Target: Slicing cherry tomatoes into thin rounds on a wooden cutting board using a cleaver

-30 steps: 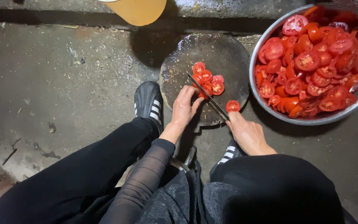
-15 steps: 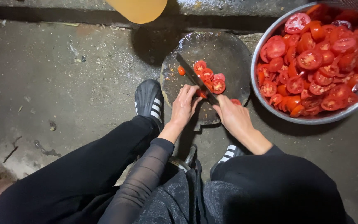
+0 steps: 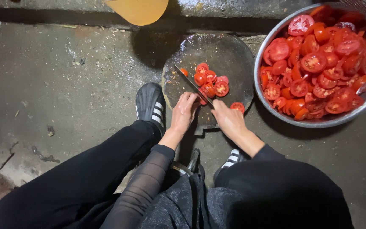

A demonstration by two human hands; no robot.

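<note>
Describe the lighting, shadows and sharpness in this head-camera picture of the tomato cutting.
Head view: light falls from above, glinting off the metal bowl's rim and wet tomato slices; the round cutting board stays dim; deep shadow along the top wall; black clothing loses detail; both hands and the knife look sharp.

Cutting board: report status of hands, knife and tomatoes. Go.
Right hand gripping knife, blade laid across cutting board. Left hand at the board's near edge, by the cut tomatoes. Full metal bowl beside, nothing blocking.

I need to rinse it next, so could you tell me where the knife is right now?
In the head view, the knife lies slanted across the round dark cutting board, held by the right hand, its blade just left of the tomato slices.
</note>
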